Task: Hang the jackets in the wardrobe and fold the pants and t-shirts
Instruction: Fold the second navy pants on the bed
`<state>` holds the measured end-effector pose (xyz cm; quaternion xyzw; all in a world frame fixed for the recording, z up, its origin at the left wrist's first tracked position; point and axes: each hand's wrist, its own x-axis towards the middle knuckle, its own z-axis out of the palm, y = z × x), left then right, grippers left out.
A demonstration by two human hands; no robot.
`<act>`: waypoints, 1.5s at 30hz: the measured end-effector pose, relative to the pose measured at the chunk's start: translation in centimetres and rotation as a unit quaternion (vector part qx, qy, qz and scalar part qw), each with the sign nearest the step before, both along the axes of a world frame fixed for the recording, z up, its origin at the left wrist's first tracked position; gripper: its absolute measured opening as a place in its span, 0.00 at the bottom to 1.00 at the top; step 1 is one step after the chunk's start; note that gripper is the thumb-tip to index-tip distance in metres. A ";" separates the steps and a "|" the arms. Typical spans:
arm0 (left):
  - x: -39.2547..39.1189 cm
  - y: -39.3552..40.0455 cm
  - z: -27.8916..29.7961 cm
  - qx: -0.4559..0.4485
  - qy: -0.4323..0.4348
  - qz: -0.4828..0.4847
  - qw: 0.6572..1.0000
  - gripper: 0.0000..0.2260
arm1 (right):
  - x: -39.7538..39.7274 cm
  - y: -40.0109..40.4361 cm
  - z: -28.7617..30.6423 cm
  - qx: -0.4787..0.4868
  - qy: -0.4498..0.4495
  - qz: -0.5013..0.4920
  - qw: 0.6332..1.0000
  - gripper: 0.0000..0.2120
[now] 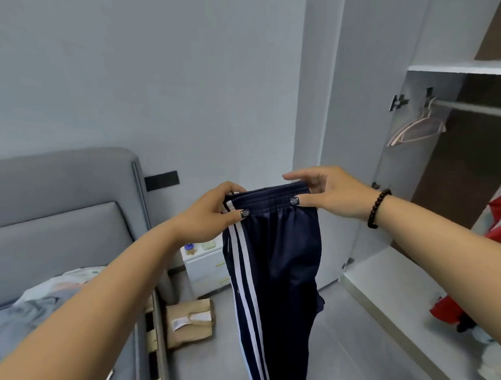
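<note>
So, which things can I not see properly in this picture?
- Head view: the lower legs of the navy pants are cut off by the bottom edge.
- The left hand has a grip on the waistband; the fingers behind the fabric are hidden.
- The red garment in the wardrobe is cut by the right edge and partly hidden by the right arm.
- The items on the nightstand are too small to identify.
</note>
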<state>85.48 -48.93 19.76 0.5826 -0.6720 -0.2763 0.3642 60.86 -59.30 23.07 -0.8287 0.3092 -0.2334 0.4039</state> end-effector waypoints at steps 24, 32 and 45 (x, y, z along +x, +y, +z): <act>36.4 2.3 -1.3 0.042 0.111 0.345 0.931 0.14 | 43.2 1.1 -0.1 0.051 0.089 0.056 0.993 0.10; 40.3 7.9 12.0 -0.167 0.101 0.436 0.878 0.11 | 49.4 5.4 11.2 -0.055 -0.073 0.097 0.991 0.06; 31.0 19.8 15.8 -0.191 0.033 0.432 0.881 0.15 | 41.5 12.7 13.9 -0.014 -0.140 0.163 0.977 0.07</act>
